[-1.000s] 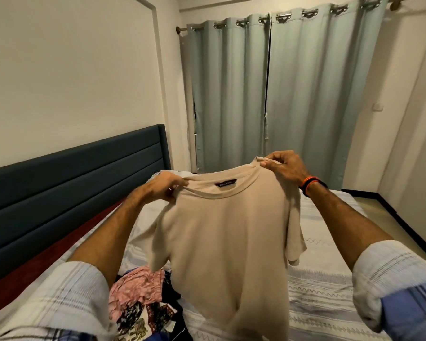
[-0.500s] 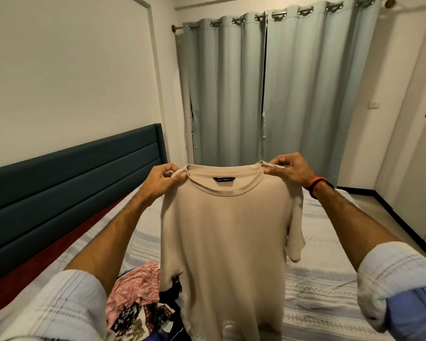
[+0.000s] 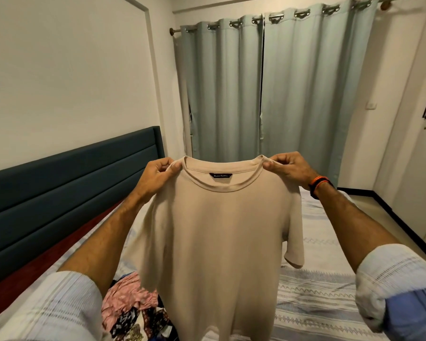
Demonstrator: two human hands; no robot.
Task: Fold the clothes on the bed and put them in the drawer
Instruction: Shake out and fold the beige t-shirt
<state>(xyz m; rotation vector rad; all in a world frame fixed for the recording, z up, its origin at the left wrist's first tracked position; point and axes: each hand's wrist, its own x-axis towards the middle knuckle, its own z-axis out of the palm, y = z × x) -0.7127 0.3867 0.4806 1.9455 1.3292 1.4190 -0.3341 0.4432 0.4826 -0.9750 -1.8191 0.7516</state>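
I see the beige T-shirt [image 3: 221,232] held up in the air over the bed [image 3: 317,291], collar uppermost with its dark label facing me, body hanging straight down. My left hand [image 3: 155,175] pinches the left shoulder seam just beside the collar; my right hand [image 3: 287,167] pinches the right shoulder the same way. The hands are apart, one at each side of the neckline. A pile of patterned clothes [image 3: 133,313] lies on the bed's near edge, below the left forearm.
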